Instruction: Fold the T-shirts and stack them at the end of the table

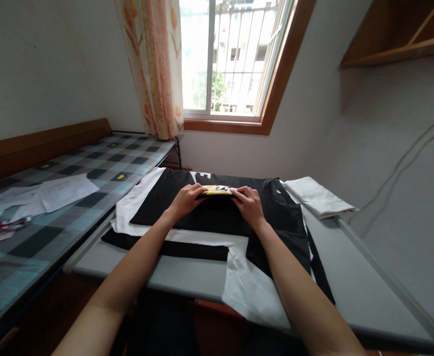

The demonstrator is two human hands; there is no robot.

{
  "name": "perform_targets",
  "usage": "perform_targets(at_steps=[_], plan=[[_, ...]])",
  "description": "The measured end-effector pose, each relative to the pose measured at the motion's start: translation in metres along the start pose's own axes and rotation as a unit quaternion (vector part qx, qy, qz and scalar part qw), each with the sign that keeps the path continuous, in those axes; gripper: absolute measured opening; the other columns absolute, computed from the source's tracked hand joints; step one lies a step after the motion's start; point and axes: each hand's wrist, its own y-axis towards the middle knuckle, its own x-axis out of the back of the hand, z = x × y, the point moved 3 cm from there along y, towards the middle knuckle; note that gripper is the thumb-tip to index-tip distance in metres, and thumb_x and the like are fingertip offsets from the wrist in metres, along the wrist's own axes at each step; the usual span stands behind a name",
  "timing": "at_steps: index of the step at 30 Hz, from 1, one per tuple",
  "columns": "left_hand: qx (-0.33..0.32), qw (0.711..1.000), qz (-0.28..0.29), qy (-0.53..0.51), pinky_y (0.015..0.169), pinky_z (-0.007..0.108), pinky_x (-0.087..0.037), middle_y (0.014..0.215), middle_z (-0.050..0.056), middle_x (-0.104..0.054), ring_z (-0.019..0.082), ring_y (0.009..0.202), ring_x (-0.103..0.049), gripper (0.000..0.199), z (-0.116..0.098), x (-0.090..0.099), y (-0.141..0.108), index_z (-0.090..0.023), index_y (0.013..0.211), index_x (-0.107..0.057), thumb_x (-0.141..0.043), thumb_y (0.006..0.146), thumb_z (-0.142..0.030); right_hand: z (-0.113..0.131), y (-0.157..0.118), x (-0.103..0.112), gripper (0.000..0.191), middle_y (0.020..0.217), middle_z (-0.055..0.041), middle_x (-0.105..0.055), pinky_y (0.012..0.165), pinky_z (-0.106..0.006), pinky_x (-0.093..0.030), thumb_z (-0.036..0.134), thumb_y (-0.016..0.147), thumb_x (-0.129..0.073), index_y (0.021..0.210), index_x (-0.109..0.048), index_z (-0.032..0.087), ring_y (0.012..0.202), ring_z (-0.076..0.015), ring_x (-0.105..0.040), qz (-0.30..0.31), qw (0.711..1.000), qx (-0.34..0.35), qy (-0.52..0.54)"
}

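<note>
On the table several T-shirts lie flat in a stack, a black T-shirt (pixel 276 210) on top with its collar to the right. My left hand (pixel 187 199) and my right hand (pixel 249 201) are closed in a pinch on its middle. Between them a strip with a yellow, white and black print (pixel 219 190) is raised in a shallow arch. It looks like part of the black shirt, though its lower side is in shadow. Beneath lies a white T-shirt (pixel 127 200), its sleeve (pixel 248 284) hanging over the front edge. Another black garment (pixel 198 249) shows lower down.
The light grey table (pixel 354 267) holds a folded white cloth (pixel 315 195) at the back right. To the left, a bed with a checked mattress (pixel 123 158) carries loose papers (pixel 59 195). A curtain (pixel 159 69) hangs by the window; a wooden shelf (pixel 402 54) juts out upper right.
</note>
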Motion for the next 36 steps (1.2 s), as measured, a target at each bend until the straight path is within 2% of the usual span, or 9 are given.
perform_targets(at_steps=[4,9,12,15,19,22,26,30,36], plan=[[0.007,0.999,-0.025,-0.03,0.08,0.032,-0.049,0.1,0.005,-0.068,0.017,0.084,-0.063,0.017,0.012,0.002,-0.003,-0.021,0.103,-0.069,-0.062,0.088,-0.027,-0.016,0.0,0.0,0.034,0.106,-0.0088,-0.063,0.092,-0.044,-0.041,0.028,0.09,-0.053,0.122,-0.066,0.028,0.102,-0.0273,-0.054,0.011,1.0,-0.004,0.024],[0.039,0.986,-0.081,-0.138,0.079,0.032,-0.051,0.093,0.006,-0.069,0.017,0.085,-0.063,0.017,0.009,0.013,-0.002,-0.02,0.101,-0.07,-0.063,0.087,-0.025,-0.025,0.003,0.012,0.023,0.105,-0.0092,-0.065,0.095,-0.044,-0.043,0.029,0.086,-0.055,0.102,-0.07,0.023,0.103,-0.0253,-0.058,-0.06,0.986,-0.031,0.15],[0.077,0.958,-0.144,-0.235,0.079,0.032,-0.051,0.092,0.006,-0.07,0.018,0.086,-0.064,0.02,0.001,0.03,0.005,-0.019,0.098,-0.072,-0.066,0.084,-0.032,-0.02,0.01,0.023,0.024,0.108,-0.0083,-0.067,0.095,-0.043,-0.045,0.039,0.082,-0.061,0.097,-0.068,0.021,0.104,-0.0248,-0.06,-0.109,0.959,-0.065,0.252],[0.173,0.905,-0.169,-0.35,0.075,0.031,-0.052,0.089,0.006,-0.072,0.019,0.084,-0.065,0.029,0.0,0.039,0.01,-0.017,0.093,-0.075,-0.07,0.078,-0.042,-0.017,0.015,0.029,0.033,0.093,-0.0056,-0.07,0.082,-0.037,-0.051,0.049,0.079,-0.064,0.092,-0.067,0.019,0.088,-0.0222,-0.064,-0.135,0.915,-0.145,0.352],[0.318,0.808,-0.069,-0.491,0.062,0.027,-0.051,0.081,0.008,-0.073,0.018,0.072,-0.066,0.039,0.012,0.014,0.005,-0.014,0.087,-0.075,-0.076,0.069,-0.048,-0.022,0.012,0.012,0.046,0.079,-0.0037,-0.07,0.065,-0.031,-0.051,0.061,0.071,-0.065,0.085,-0.068,0.017,0.073,-0.0195,-0.064,-0.089,0.858,-0.244,0.443],[0.39,0.771,0.0,-0.504,0.052,0.024,-0.047,0.074,0.008,-0.072,0.016,0.062,-0.064,0.043,0.024,-0.016,-0.007,-0.012,0.084,-0.075,-0.082,0.06,-0.047,-0.033,0.003,-0.013,0.05,0.067,-0.0035,-0.067,0.058,-0.03,-0.049,0.066,0.06,-0.07,0.071,-0.066,0.017,0.063,-0.0189,-0.061,-0.009,0.836,-0.312,0.452],[0.391,0.789,0.005,-0.475,0.047,0.021,-0.043,0.065,0.004,-0.07,0.012,0.054,-0.059,0.046,0.033,-0.037,-0.014,-0.012,0.089,-0.074,-0.083,0.057,-0.043,-0.044,-0.005,-0.031,0.051,0.065,-0.004,-0.067,0.058,-0.031,-0.049,0.066,0.055,-0.072,0.066,-0.065,0.016,0.061,-0.0191,-0.061,0.008,0.84,-0.337,0.426],[0.345,0.817,-0.033,-0.461,0.05,0.021,-0.041,0.07,0.005,-0.071,0.013,0.06,-0.061,0.039,0.03,-0.034,-0.011,-0.013,0.092,-0.074,-0.076,0.066,-0.042,-0.047,-0.004,-0.031,0.05,0.071,-0.0043,-0.07,0.063,-0.033,-0.051,0.065,0.057,-0.07,0.072,-0.067,0.017,0.067,-0.0201,-0.063,-0.017,0.845,-0.321,0.428],[0.357,0.806,-0.049,-0.469,0.051,0.022,-0.04,0.072,0.006,-0.071,0.012,0.059,-0.058,0.029,0.027,-0.031,-0.009,-0.013,0.089,-0.075,-0.07,0.069,-0.033,-0.047,-0.005,-0.029,0.05,0.07,-0.0041,-0.069,0.063,-0.031,-0.051,0.065,0.058,-0.07,0.073,-0.067,0.017,0.066,-0.0187,-0.063,-0.034,0.844,-0.336,0.417]])
